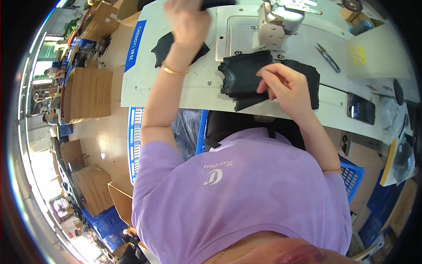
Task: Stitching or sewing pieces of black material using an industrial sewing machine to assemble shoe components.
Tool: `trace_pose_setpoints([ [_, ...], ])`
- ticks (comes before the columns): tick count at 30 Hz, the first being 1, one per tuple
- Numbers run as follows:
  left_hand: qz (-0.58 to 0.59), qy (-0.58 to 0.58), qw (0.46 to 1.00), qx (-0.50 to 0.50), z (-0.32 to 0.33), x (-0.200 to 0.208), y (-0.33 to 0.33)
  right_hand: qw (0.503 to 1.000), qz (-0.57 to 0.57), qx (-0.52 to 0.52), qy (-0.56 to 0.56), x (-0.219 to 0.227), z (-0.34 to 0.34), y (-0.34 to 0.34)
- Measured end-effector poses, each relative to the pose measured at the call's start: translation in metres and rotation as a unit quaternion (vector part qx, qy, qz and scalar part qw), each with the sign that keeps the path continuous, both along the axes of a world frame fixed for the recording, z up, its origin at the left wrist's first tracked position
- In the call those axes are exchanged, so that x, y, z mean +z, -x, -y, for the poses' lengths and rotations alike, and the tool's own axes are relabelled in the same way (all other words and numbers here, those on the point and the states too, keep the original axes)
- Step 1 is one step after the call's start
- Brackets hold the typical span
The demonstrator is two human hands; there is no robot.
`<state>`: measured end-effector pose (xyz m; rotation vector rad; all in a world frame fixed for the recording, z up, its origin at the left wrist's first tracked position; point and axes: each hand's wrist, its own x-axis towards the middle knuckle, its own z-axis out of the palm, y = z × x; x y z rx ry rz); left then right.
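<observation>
My left hand [188, 24] is raised at the far left part of the sewing table, smeared by motion, so its fingers do not show clearly. Beside it, at the top edge, is a dark piece [218, 3]; whether the hand holds it is unclear. Under the left wrist lie black fabric pieces [163, 49]. My right hand [285, 90] hovers over or rests on a stack of black fabric pieces [244, 72], its fingers loosely bent and apart with nothing visible between them. More black fabric [310, 81] lies to the right of that hand. The sewing machine head [279, 26] stands just beyond the stack.
Thread snips [328, 58] and a phone [361, 108] lie on the table's right side. A blue crate [135, 132] stands below the left edge, another blue crate [351, 176] at the right. Cardboard boxes [90, 94] line the floor at left.
</observation>
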<state>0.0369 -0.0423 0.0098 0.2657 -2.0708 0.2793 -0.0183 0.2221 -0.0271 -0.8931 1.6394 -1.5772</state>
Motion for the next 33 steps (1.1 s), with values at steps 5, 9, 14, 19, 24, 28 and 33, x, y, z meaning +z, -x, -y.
trace_pose_setpoints([
  [5,0.096,-0.01,0.988,0.125,0.056,-0.057,-0.117,0.927,-0.31,-0.208,0.023,-0.043,-0.037,0.02],
  [9,0.199,-0.094,0.973,0.075,0.037,-0.067,-0.147,0.824,-0.494,-0.262,-0.088,-0.052,-0.065,0.048],
  [14,0.143,-0.152,0.977,-0.044,0.003,-0.051,-0.127,0.825,-0.484,-0.24,-0.167,-0.065,-0.069,0.056],
  [19,0.138,-0.227,0.947,-0.179,-0.068,-0.073,-0.053,0.871,-0.379,-0.26,-0.174,-0.067,-0.069,0.058],
  [24,0.183,-0.309,0.92,-0.157,-0.095,-0.098,-0.029,0.883,-0.359,-0.253,-0.162,-0.065,-0.067,0.062],
  [28,0.156,-0.333,0.915,-0.166,-0.096,-0.101,-0.024,0.911,-0.298,-0.22,-0.182,-0.066,-0.071,0.073],
  [33,0.176,-0.362,0.9,-0.167,-0.093,-0.103,-0.023,0.886,-0.378,-0.225,-0.148,-0.064,-0.07,0.062],
])
